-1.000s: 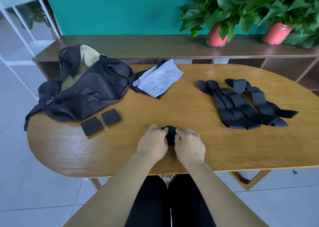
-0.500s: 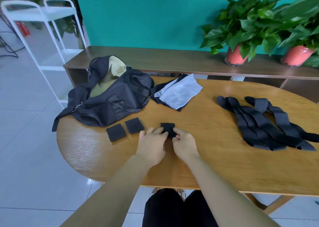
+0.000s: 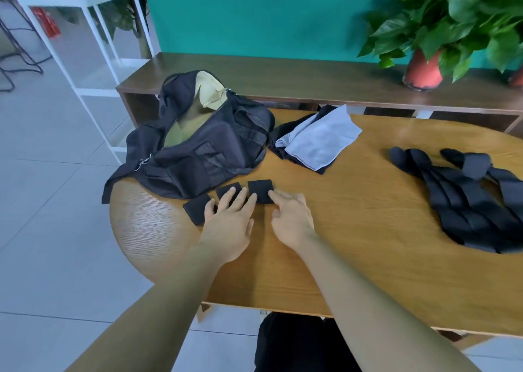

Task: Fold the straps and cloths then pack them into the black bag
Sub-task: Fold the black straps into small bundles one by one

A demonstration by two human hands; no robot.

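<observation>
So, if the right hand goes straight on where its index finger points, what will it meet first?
The right hand meets the rightmost folded black strap, which it seems to touch now; beyond it, probably, lies the black bag.

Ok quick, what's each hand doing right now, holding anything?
Left hand: open, fingers straight, resting on the middle folded strap; holds nothing.
Right hand: open, one fingertip touching the rightmost folded strap; holds nothing.

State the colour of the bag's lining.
The lining is pale tan, showing through the open black bag; head view shows it best.
</observation>
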